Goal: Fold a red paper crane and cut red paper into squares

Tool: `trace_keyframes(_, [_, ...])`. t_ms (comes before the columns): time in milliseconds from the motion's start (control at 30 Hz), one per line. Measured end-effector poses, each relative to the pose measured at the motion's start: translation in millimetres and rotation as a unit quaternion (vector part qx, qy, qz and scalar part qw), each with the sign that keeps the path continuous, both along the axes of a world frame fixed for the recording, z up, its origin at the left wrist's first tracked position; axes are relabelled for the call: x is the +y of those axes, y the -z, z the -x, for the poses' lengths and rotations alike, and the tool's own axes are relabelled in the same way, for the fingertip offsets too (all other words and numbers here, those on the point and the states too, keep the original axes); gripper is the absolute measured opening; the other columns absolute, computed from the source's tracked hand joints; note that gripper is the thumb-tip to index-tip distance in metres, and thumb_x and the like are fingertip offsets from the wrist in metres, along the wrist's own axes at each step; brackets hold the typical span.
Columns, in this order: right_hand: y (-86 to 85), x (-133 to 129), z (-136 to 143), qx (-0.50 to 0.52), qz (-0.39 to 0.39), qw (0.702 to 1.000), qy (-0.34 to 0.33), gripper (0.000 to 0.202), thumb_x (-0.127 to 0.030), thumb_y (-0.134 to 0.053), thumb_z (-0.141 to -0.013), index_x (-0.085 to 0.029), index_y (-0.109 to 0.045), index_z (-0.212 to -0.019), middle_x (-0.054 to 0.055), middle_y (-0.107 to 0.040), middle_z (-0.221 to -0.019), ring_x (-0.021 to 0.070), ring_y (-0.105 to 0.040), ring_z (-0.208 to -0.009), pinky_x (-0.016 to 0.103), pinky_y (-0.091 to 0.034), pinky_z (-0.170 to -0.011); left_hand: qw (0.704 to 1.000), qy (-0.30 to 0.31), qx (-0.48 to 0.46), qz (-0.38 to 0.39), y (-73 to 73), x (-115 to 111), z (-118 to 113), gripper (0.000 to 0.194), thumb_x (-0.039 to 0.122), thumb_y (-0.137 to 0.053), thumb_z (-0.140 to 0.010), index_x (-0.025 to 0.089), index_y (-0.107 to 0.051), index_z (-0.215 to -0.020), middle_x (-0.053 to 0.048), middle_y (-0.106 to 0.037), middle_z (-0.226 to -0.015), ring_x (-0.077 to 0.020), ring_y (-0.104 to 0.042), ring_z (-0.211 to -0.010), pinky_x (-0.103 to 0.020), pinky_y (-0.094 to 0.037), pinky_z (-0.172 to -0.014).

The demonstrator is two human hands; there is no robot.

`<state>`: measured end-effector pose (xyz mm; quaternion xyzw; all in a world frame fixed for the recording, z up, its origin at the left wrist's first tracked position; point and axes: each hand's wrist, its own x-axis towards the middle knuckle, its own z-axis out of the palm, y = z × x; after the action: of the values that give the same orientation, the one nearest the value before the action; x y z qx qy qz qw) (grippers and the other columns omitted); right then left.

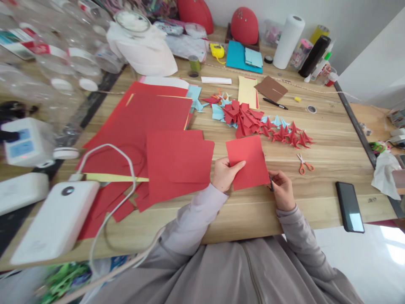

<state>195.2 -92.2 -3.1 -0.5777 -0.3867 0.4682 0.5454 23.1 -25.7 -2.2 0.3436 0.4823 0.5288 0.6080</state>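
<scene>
Between thumb and fingers, my left hand (225, 172) grips the left side of a red paper square (249, 162), held tilted above the table. At the sheet's lower right edge, my right hand (282, 189) is closed around dark scissors (271, 183), mostly hidden by the fingers and paper. Left of my left hand lies a stack of red paper sheets (180, 162). Beyond the held square are a heap of folded red paper pieces (242, 118) and a row of spiky red paper shapes (289, 133), with light blue ones among them.
Orange-handled scissors (303, 164) lie right of the paper, and a phone (350, 207) is near the front edge. A white power bank (57, 221) with a looping cable (131, 169) sits at left. Brown card (271, 88), a pen (275, 104) and a tape measure (217, 51) lie farther back.
</scene>
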Motion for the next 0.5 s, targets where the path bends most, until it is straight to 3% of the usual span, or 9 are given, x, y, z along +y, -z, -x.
trace_keyframes(233, [2.0,0.0,-0.4,-0.006,0.006,1.0,0.012,0.033,-0.041,-0.08,-0.061,-0.019,-0.067,-0.083,-0.001,-0.063,-0.062,0.0116,-0.054,-0.055,0.025,-0.044,-0.052,1.0,-0.002,-0.005,0.01,-1.3,0.0,-0.2,0.024,0.03,-0.081,-0.054,0.014,-0.073,-0.07,-0.007,-0.073,-0.076,-0.0191,-0.066,-0.064,-0.032,-0.052,-0.063])
trace_keyframes(500, [2.2,0.8,-8.6,0.023,-0.013,0.994,0.101,0.034,-0.038,-0.082,-0.06,-0.019,-0.065,-0.082,-0.001,-0.064,-0.067,0.0097,-0.055,-0.055,0.024,-0.046,-0.053,1.0,-0.022,-0.009,0.017,3.0,3.7,0.9,0.024,0.03,-0.082,-0.052,0.015,-0.073,-0.069,-0.005,-0.072,-0.072,-0.0182,-0.065,-0.062,-0.032,-0.052,-0.063])
